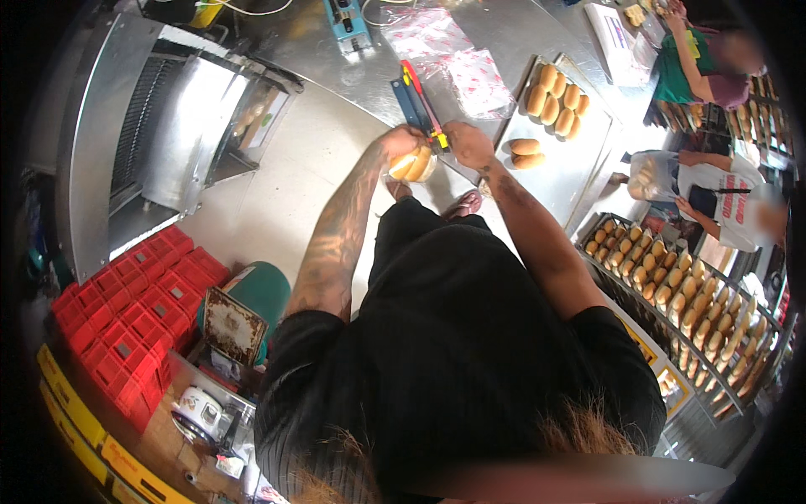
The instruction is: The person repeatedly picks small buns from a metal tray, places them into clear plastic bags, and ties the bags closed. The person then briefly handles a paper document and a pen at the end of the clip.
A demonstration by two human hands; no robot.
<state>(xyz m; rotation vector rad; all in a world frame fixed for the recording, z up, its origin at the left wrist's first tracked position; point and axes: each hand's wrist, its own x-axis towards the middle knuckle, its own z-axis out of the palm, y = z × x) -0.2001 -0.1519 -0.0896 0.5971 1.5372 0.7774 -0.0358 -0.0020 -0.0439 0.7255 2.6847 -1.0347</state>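
Observation:
At the near edge of the metal table, my left hand (404, 140) is closed on the gathered top of a clear plastic bag of bread rolls (410, 166). The golden rolls hang just below my fingers, off the table's edge. My right hand (469, 144) is curled shut a short way to the right; what its fingers hold, if anything, is hidden. Between both hands sits a bag sealer (409, 102) with a blue base and a long red and yellow part. Its near end lies close to my fingertips.
Right of my hands, a metal tray (541, 143) carries several rolls. Printed plastic bags (478, 82) and a teal device (347, 29) lie farther back. Red crates (126, 323) and a green bin (260, 298) stand left; a bread rack (672, 294) and two people are right.

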